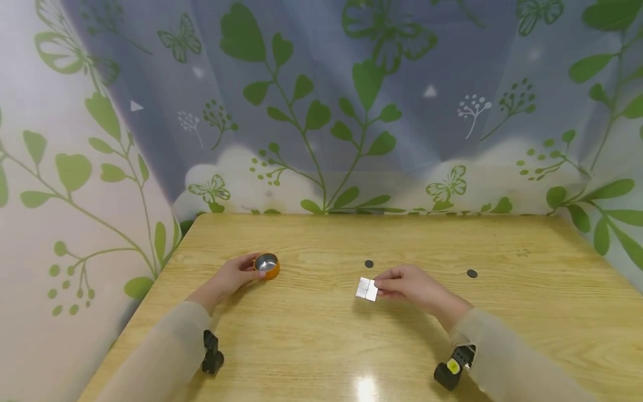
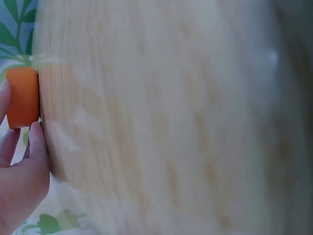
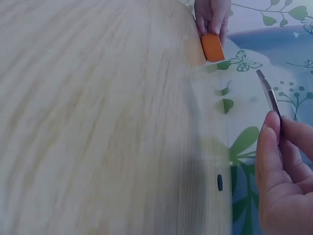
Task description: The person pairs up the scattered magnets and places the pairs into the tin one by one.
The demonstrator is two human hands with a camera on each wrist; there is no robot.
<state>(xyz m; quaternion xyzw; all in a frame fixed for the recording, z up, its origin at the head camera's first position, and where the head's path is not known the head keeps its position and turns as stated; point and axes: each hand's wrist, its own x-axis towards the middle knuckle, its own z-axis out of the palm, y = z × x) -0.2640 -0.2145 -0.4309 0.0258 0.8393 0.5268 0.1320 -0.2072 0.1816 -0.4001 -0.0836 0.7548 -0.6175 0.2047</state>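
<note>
On the left of the table, my left hand (image 1: 233,277) grips a small round orange cup (image 1: 272,272) with a shiny metal inside. In the left wrist view the fingers and thumb are on the orange wall of the cup (image 2: 23,97). My right hand (image 1: 409,287) pinches a thin silvery square piece (image 1: 366,289) with a line across its middle, held above the table. Seen edge-on in the right wrist view, the square piece (image 3: 269,93) sticks out beyond the fingertips. A dark round disc (image 1: 369,263) lies just behind the right hand.
Another dark round disc (image 1: 472,273) lies farther right on the wooden table (image 1: 311,346). Patterned cloth (image 1: 321,111) hangs behind the table and along its left side. A black wrist camera is on each forearm.
</note>
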